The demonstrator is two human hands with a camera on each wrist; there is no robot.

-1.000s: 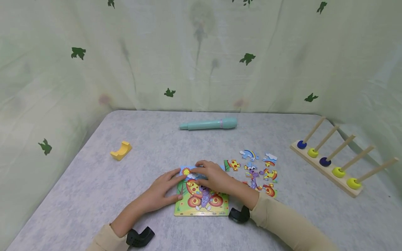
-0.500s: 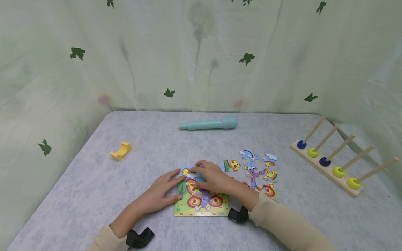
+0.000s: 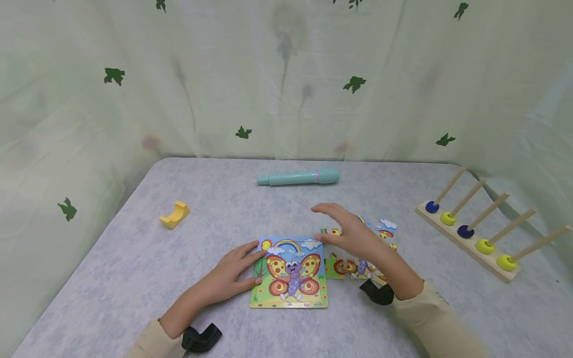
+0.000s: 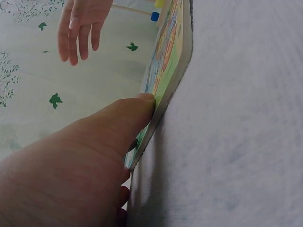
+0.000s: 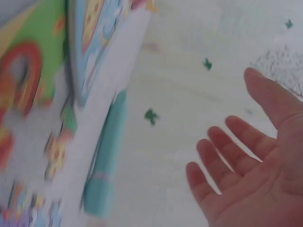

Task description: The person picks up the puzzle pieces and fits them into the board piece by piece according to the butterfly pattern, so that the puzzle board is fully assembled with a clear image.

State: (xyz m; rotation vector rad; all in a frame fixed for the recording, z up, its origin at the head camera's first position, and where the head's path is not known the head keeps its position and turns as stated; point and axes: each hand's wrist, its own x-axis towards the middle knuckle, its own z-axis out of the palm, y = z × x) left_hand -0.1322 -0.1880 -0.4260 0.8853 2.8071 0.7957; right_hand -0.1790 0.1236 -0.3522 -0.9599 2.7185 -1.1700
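Note:
A butterfly jigsaw puzzle board (image 3: 291,293) lies flat on the table, its picture showing a purple butterfly, a rainbow and a sun. Along its left edge rests my left hand (image 3: 233,275), fingers stretched and the thumb touching the rim; in the left wrist view the thumb (image 4: 137,111) presses the board's side. My right hand (image 3: 353,236) hovers above the loose puzzle pieces (image 3: 334,267) right of the board, partly covering them. In the right wrist view its fingers (image 5: 227,151) spread apart with nothing held.
A teal marker-shaped tube (image 3: 297,177) lies at the back of the table. The yellow curved block (image 3: 174,215) sits at the left. On the right stands a wooden peg rack (image 3: 467,241) with blue and yellow beads. A pale curtain (image 3: 286,79) hangs behind.
My right hand has lifted off the puzzle board and moved right, over the loose pieces, uncovering the rainbow and the butterfly's head. The left hand stays at the board's left edge.

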